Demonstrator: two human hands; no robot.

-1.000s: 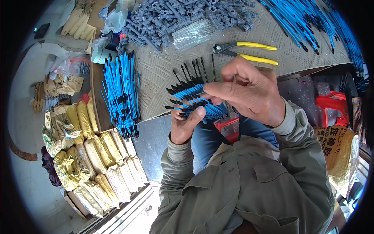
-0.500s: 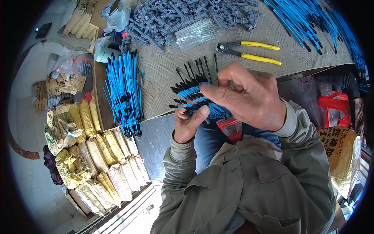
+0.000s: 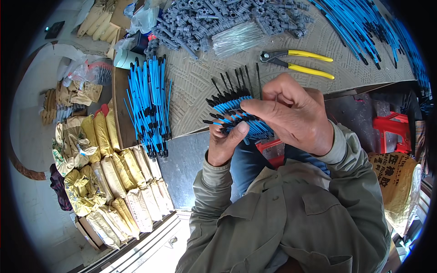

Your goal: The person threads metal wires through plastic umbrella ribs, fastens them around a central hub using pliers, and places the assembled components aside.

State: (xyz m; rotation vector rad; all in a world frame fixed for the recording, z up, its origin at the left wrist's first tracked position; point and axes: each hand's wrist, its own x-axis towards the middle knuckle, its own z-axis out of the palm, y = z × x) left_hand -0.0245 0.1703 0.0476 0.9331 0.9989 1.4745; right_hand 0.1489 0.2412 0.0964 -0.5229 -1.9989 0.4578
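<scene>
clasping blue rods [image 3: 233, 106] near table edge [image 3: 184, 131], left grip [image 3: 224, 144] closed; right grip [image 3: 298, 118] pinched, contents unclear; gap before pliers [image 3: 300, 54]

The textured table [image 3: 186, 91] bears gray fittings [image 3: 200, 20], wires [image 3: 237, 38], blue rods [image 3: 364, 34], 1 cutter [image 3: 300, 53].

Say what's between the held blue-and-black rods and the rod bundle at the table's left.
Head view: only textured tabletop between the held rods and rod bundle.
</scene>
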